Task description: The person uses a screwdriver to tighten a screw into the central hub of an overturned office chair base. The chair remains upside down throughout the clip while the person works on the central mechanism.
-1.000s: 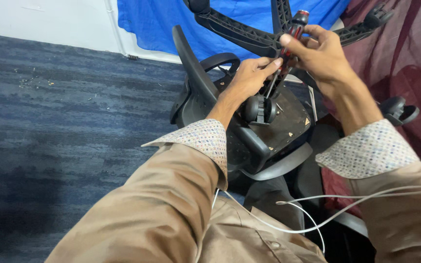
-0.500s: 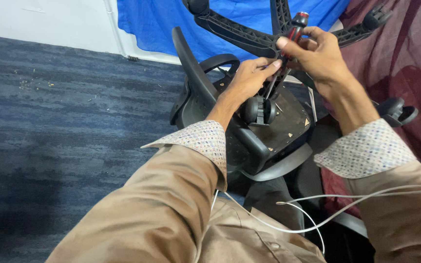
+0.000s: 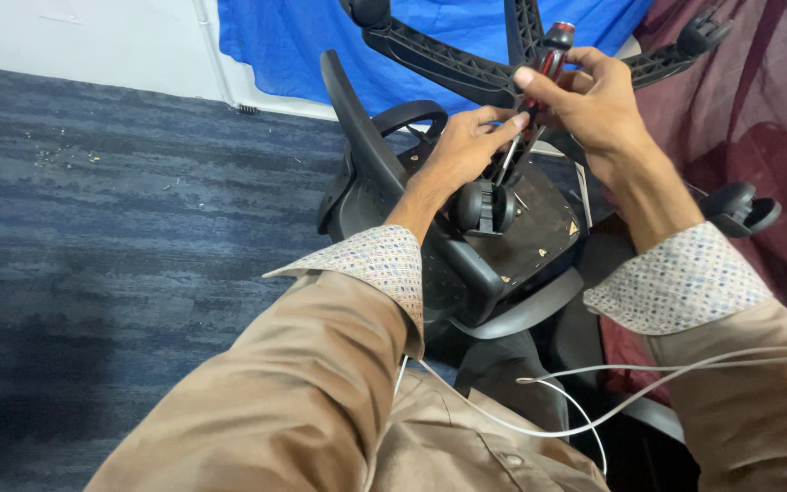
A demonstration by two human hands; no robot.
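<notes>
An upturned black office chair (image 3: pixel 503 237) lies in front of me, its star base (image 3: pixel 466 64) and castors pointing up. My right hand (image 3: pixel 594 100) grips the red and black handle of a screwdriver (image 3: pixel 544 68), held upright over the seat underside. My left hand (image 3: pixel 466 150) pinches the screwdriver's metal shaft low down, near the seat plate. The tip is hidden behind a castor wheel (image 3: pixel 483 206) and my fingers.
Dark blue carpet (image 3: pixel 120 228) with a few crumbs spreads to the left. A blue cloth (image 3: pixel 293 46) hangs at the back and a maroon cloth (image 3: pixel 758 109) at the right. A white cable (image 3: pixel 594 401) loops over my lap. White wall at the top left.
Both hands stay on the screwdriver with only a slight shift of the fingers. The chair has not moved.
</notes>
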